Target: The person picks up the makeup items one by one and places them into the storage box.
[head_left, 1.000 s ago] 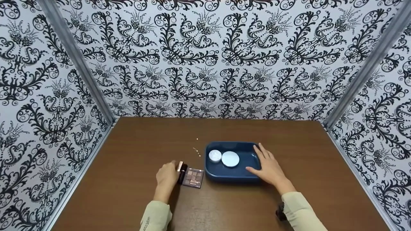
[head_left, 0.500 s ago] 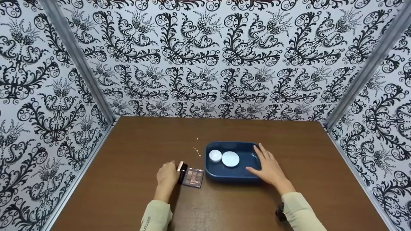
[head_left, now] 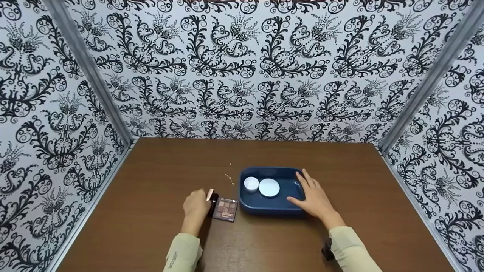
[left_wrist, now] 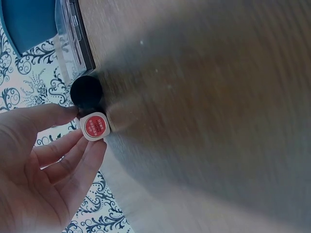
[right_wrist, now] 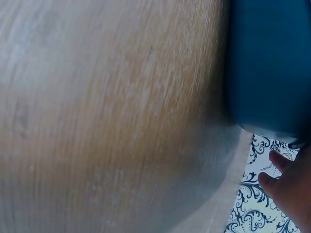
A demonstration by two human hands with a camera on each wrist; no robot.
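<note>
1. One-handedly (left hand (head_left: 195, 208)) pinching squarish, white-ended, red-labelled tube (left_wrist: 95, 127) beside black cylinder (left_wrist: 86, 91) on bench (head_left: 270, 241).
2. Spreading right hand (head_left: 315, 198) at blue rectangular tray (head_left: 264, 210).
3. Probably picking or placing; next, likely gentle lift or release.

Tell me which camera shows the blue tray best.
The head view: it shows the blue tray's interior and most of its rim, though the right hand covers part. The left wrist view catches just a piece; the right wrist view, only outer wall, cut off by the frame.
</note>
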